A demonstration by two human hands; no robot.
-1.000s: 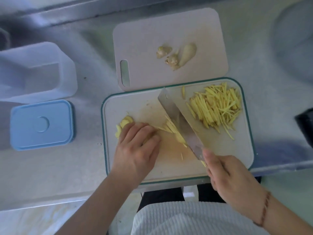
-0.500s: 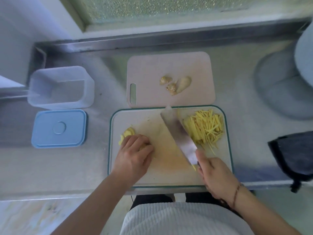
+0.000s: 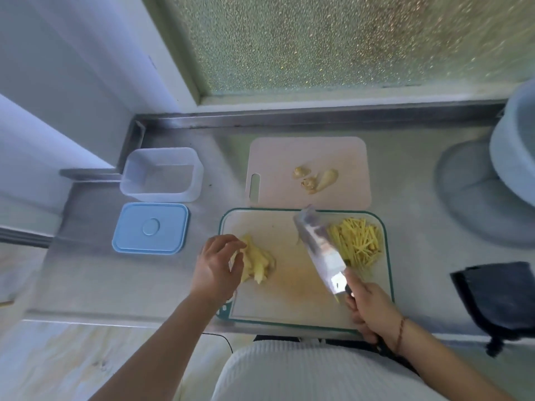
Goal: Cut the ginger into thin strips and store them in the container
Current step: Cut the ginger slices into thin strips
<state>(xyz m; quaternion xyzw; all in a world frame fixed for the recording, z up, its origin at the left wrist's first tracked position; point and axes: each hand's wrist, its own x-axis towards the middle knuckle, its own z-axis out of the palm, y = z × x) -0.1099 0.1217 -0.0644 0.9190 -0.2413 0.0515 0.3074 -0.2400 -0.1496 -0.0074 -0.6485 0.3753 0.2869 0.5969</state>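
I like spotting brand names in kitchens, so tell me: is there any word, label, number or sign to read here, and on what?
None can be read.
Blue lid: only a plain raised circle, no lettering.
Clear container: no label visible.
Knife: the blade shows glare and reflections only; any maker's mark is too blurred to tell.
Green-rimmed cutting board and pink board: unmarked.
Frosted window: pebbled texture, no sign.

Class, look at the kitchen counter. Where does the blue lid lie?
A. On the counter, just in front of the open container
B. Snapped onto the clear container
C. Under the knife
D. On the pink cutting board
A: the blue lid lies flat on the counter, nearer the person than the open, lidless container.
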